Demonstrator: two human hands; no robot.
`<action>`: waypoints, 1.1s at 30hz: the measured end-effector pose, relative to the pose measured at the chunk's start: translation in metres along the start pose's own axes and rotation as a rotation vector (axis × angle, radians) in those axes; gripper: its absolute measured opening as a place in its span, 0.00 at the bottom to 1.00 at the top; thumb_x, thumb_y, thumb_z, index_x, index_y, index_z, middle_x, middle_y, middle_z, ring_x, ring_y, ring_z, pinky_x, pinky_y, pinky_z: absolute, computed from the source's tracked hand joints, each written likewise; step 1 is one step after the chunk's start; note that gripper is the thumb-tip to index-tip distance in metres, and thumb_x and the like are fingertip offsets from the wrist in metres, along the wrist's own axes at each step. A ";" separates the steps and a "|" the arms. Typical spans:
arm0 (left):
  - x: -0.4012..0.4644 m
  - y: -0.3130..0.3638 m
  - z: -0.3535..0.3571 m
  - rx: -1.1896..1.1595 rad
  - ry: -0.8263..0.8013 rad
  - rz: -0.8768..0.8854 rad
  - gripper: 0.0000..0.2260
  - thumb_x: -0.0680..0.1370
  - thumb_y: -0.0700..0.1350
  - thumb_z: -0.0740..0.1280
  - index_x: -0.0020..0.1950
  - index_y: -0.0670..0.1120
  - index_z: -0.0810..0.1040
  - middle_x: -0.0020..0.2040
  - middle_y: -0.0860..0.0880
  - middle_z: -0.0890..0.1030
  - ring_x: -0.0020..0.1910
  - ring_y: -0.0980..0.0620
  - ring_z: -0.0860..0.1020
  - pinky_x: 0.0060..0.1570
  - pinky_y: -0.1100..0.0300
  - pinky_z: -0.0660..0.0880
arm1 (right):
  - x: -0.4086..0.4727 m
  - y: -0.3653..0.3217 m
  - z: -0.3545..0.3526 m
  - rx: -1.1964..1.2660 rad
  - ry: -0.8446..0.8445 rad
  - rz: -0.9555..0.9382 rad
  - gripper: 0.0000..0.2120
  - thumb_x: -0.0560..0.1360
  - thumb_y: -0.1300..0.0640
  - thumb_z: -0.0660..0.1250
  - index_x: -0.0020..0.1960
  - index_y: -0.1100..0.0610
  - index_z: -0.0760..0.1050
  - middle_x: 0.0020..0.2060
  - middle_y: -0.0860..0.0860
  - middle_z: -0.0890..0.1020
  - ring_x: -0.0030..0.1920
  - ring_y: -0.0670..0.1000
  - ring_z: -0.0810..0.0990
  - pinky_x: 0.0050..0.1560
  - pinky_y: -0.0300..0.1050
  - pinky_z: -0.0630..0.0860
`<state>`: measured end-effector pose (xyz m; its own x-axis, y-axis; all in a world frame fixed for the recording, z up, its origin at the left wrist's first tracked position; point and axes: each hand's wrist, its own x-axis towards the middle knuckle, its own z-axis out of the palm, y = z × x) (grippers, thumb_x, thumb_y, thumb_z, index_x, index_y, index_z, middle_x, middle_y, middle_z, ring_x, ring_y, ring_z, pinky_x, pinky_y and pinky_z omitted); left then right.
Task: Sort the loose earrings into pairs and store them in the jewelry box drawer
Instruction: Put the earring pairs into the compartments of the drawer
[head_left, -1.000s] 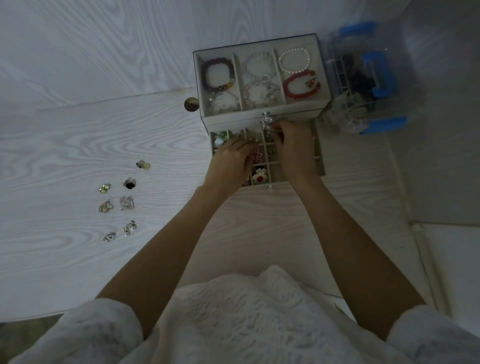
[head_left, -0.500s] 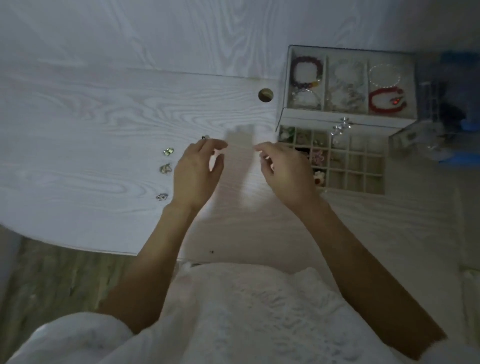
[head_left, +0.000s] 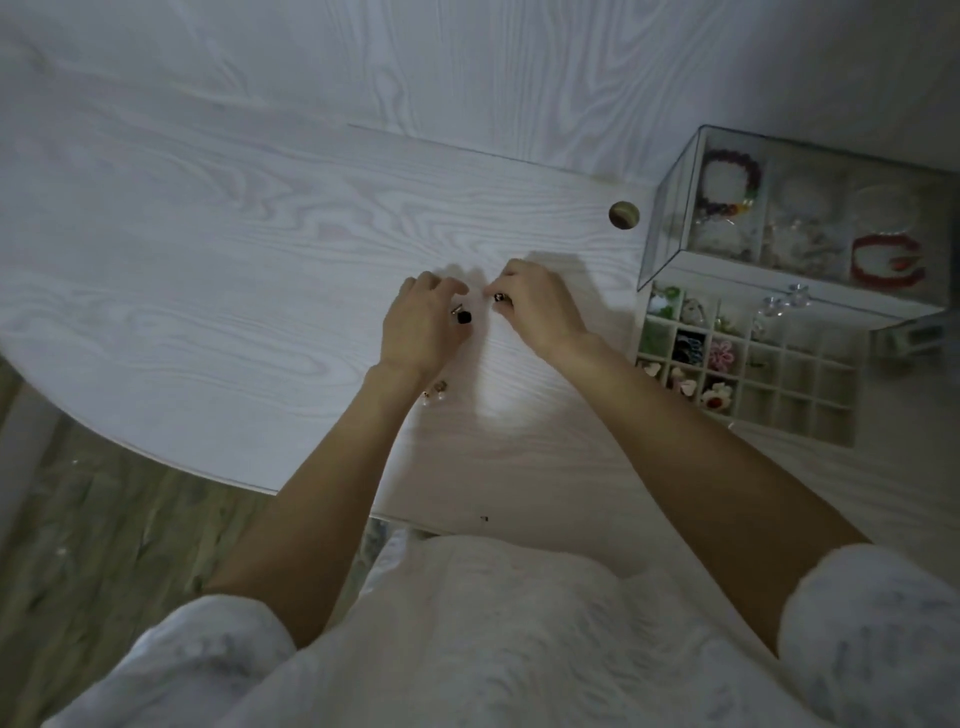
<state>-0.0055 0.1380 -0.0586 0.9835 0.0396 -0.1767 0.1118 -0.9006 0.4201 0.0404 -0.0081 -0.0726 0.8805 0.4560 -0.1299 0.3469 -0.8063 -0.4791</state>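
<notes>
Left of the frame's centre, the left hand (head_left: 421, 327) rests on the white table (head_left: 208, 291) with fingers curled over a dark earring (head_left: 463, 317); whether it actually pinches it I cannot tell. Just below its wrist lies a pale pair of earrings (head_left: 435, 392), loose on the wood. At centre, the right hand (head_left: 535, 306) pinches a small dark earring (head_left: 498, 297) at its fingertips, close beside the left hand's piece. At right, the open drawer (head_left: 800, 405) of the jewelry box (head_left: 670, 223) lies nearer the right hand, so that hand is better placed to carry the pair across.
</notes>
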 end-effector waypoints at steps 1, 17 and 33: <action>0.001 0.000 0.000 -0.010 -0.006 0.008 0.16 0.74 0.43 0.67 0.62 0.45 0.75 0.59 0.44 0.75 0.60 0.45 0.70 0.54 0.57 0.68 | -0.003 0.001 0.001 -0.006 0.008 -0.007 0.12 0.75 0.65 0.65 0.58 0.61 0.78 0.54 0.57 0.80 0.54 0.57 0.78 0.54 0.49 0.75; 0.009 0.004 -0.001 -0.109 -0.016 0.090 0.03 0.72 0.38 0.70 0.45 0.43 0.82 0.44 0.45 0.81 0.42 0.50 0.79 0.42 0.63 0.71 | -0.036 0.005 0.005 -0.080 0.072 0.081 0.07 0.77 0.61 0.63 0.51 0.62 0.78 0.47 0.57 0.79 0.48 0.56 0.77 0.46 0.50 0.76; -0.035 0.116 0.040 -0.562 -0.075 0.224 0.05 0.70 0.37 0.73 0.44 0.44 0.83 0.43 0.49 0.82 0.39 0.58 0.80 0.43 0.69 0.77 | -0.176 0.035 -0.037 0.475 0.472 0.415 0.09 0.69 0.68 0.68 0.46 0.60 0.81 0.42 0.53 0.84 0.41 0.50 0.82 0.46 0.43 0.79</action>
<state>-0.0326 0.0148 -0.0394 0.9813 -0.1736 -0.0830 -0.0188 -0.5159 0.8564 -0.0901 -0.1301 -0.0341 0.9888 -0.1413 -0.0484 -0.1222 -0.5797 -0.8056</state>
